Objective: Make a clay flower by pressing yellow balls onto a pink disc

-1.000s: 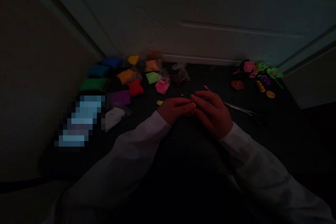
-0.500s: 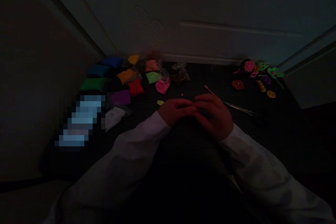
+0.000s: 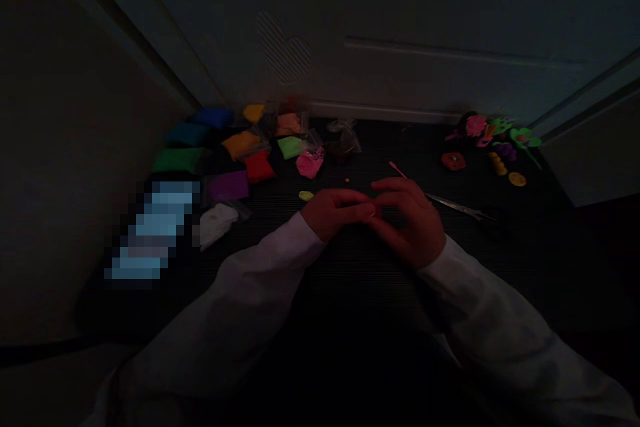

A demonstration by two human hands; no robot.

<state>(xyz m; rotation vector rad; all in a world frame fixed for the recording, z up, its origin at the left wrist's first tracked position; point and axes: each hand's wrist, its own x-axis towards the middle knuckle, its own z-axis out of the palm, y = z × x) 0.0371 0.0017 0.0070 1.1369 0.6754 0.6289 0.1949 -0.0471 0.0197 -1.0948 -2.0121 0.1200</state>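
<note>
- Head view: the left hand [image 3: 331, 213] has its thumb and forefinger drawn together, tips meeting the other hand's; whether they pinch anything I cannot tell.
- The right hand [image 3: 413, 221] is curved, its fingers somewhat parted; any piece between the fingertips is hidden in the gloom.
- Since a moment ago, more of the yellow-green piece [image 3: 306, 195] has come into view, just beside the left hand at ten o'clock, so it looks separate from anything held.
- A small orange bead [image 3: 347, 180] lies near the meeting fingertips, at eleven o'clock.
- A pink stick [image 3: 397, 168] is just beyond the right hand, at twelve; scissors [image 3: 457, 205] lie at three.
- Farther out are a red flower [image 3: 453, 161] at two, a pink packet [image 3: 309, 164] at eleven and a white packet [image 3: 217, 224] at nine.
</note>
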